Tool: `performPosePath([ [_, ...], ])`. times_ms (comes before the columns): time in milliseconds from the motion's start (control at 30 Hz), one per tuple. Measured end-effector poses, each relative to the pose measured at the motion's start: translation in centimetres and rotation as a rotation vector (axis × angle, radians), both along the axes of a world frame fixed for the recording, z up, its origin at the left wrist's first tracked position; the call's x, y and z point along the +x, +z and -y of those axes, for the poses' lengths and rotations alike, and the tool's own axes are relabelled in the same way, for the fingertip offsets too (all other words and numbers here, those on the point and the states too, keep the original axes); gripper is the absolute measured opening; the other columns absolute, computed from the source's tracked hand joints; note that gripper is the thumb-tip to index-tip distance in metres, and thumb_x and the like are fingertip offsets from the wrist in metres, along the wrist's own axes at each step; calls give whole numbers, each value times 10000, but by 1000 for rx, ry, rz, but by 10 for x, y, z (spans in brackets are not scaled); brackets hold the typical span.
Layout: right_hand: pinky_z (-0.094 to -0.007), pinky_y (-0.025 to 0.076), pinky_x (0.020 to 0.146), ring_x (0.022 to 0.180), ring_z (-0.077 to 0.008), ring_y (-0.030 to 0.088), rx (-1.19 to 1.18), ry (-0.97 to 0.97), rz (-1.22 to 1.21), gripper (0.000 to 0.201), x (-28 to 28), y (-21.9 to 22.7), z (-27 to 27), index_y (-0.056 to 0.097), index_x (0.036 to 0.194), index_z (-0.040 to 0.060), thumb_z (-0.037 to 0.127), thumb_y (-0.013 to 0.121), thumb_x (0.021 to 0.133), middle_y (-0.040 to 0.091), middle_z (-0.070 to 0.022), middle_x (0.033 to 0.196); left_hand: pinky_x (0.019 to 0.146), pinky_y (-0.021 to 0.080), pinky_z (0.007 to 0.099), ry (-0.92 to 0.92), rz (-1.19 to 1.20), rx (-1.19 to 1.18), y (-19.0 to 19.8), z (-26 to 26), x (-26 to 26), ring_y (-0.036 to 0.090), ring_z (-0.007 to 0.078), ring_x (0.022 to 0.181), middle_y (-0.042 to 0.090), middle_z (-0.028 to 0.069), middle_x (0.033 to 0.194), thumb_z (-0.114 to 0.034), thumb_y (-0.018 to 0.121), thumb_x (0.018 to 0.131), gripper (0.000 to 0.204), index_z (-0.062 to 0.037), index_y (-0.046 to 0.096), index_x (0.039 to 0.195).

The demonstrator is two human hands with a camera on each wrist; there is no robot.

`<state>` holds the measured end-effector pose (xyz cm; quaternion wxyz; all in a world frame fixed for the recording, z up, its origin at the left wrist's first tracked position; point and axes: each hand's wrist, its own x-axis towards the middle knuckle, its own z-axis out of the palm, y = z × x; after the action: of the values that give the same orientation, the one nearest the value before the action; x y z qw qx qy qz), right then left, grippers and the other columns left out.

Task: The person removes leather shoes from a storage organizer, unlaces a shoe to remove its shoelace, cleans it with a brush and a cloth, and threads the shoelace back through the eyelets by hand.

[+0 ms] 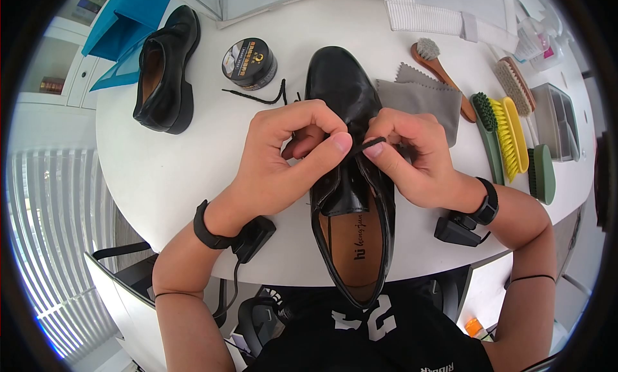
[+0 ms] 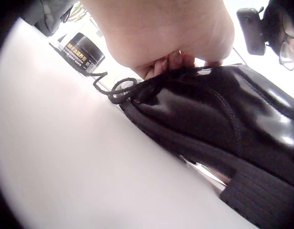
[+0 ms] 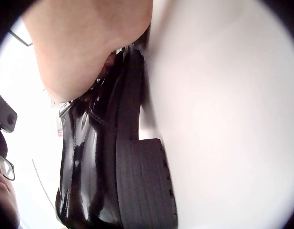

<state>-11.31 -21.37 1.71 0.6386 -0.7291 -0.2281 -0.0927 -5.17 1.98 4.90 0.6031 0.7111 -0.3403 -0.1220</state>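
A glossy black lace-up shoe (image 1: pixel 338 72) lies sole down on the white table, its toe away from me and its tan insole (image 1: pixel 351 249) showing. Over the lacing area, my right hand (image 1: pixel 421 156) pinches a dark shoelace (image 1: pixel 375 143) between thumb and index finger. My left hand (image 1: pixel 273 159) meets it from the other side, thumb and index finger pinched together at the lace. The left wrist view shows a loose length of lace (image 2: pixel 100 87) trailing past the shoe's side (image 2: pixel 194 109). Both hands hide the eyelets.
A second black shoe (image 1: pixel 168 76) stands at the far left beside a blue folder-like item (image 1: pixel 132 18). Behind the hands is a round black tin (image 1: pixel 250 64). To the right lie a grey cloth (image 1: pixel 418 92), a wooden-handled dauber (image 1: pixel 444 76) and several brushes, including a yellow one (image 1: pixel 513 133).
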Motion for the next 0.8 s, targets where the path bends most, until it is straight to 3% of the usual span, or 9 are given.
performPosePath([
  [600, -300, 287, 514, 543, -82, 366, -31, 7, -18, 147, -1, 5, 2, 653, 924, 18, 56, 736, 1039, 475, 13, 637, 581, 284, 239, -5, 3, -9, -1, 0, 0, 382, 25, 620, 539, -72, 705, -114, 773, 998, 110, -51, 730, 920],
  [667, -291, 361, 578, 614, -104, 470, -123, 50, -63, 103, -2, 9, 6, 648, 946, 9, 17, 684, 1043, 601, -28, 748, 582, 283, 237, 8, -9, -10, -1, 0, 0, 378, 25, 619, 531, -71, 698, -121, 777, 994, 114, -53, 731, 914],
  [800, -285, 346, 570, 609, -92, 452, -100, 51, -77, 104, -2, 8, 5, 649, 952, 17, 22, 682, 1050, 597, -16, 743, 582, 277, 236, 15, 6, -20, -4, 1, 0, 371, 25, 619, 523, -75, 691, -127, 777, 988, 116, -58, 731, 907],
])
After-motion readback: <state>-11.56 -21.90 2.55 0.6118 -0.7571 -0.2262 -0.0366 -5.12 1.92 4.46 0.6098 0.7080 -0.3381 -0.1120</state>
